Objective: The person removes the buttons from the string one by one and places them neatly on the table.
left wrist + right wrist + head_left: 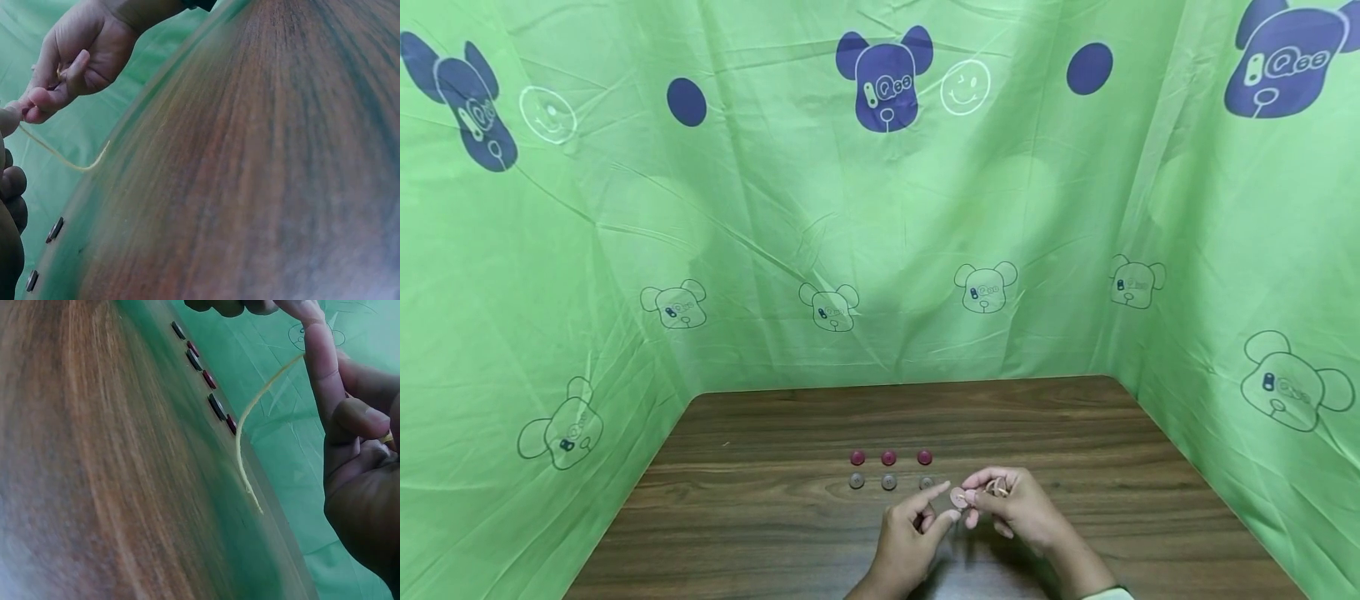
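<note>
Two hands meet above the table [737, 508] | your right hand [1018, 507] pinches the pink button [958, 498], cord [239, 447] dangling | your left hand [906, 537] has thumb and forefinger by its edge, grip unclear | three red buttons [889, 457], three grey buttons [889, 482] lie beyond

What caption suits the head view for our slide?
Right hand pinching a pink button, left hand close by, near three red buttons and three grey buttons on a table.
</note>
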Action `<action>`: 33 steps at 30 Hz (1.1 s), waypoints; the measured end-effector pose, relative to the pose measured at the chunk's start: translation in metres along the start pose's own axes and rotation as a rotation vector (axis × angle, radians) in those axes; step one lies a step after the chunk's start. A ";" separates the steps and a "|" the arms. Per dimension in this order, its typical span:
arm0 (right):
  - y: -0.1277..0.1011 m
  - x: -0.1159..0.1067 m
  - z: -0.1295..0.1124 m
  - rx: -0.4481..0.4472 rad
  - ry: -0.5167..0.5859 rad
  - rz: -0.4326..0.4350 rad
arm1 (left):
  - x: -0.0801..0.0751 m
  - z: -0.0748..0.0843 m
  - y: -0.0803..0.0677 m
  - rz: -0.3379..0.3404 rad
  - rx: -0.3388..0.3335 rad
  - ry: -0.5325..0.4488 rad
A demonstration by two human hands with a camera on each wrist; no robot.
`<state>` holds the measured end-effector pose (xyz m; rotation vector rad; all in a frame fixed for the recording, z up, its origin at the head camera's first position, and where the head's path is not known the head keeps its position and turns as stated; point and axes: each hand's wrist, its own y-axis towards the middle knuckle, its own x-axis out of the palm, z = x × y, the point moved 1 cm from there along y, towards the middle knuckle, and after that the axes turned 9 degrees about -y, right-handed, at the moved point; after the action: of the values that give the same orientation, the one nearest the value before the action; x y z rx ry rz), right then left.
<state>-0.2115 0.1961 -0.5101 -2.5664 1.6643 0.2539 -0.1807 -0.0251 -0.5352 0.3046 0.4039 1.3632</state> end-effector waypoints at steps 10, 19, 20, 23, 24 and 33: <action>0.000 0.003 0.001 -0.047 -0.031 -0.045 | 0.001 -0.002 0.000 0.020 0.140 0.054; -0.001 0.001 0.003 -0.046 -0.029 -0.075 | 0.002 -0.002 0.000 0.009 0.142 0.063; -0.001 0.000 0.003 -0.042 -0.027 -0.079 | 0.002 -0.002 0.000 0.009 0.145 0.062; -0.002 0.001 0.003 -0.038 -0.017 -0.095 | 0.001 -0.002 0.000 0.008 0.128 0.058; -0.002 0.001 0.002 -0.039 -0.016 -0.101 | 0.001 -0.002 0.000 0.007 0.116 0.054; -0.002 0.003 0.000 -0.053 -0.016 -0.102 | 0.000 -0.003 0.001 0.001 0.050 0.043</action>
<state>-0.2082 0.1944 -0.5109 -2.6700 1.5361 0.3149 -0.1830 -0.0254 -0.5374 0.3177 0.4742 1.3640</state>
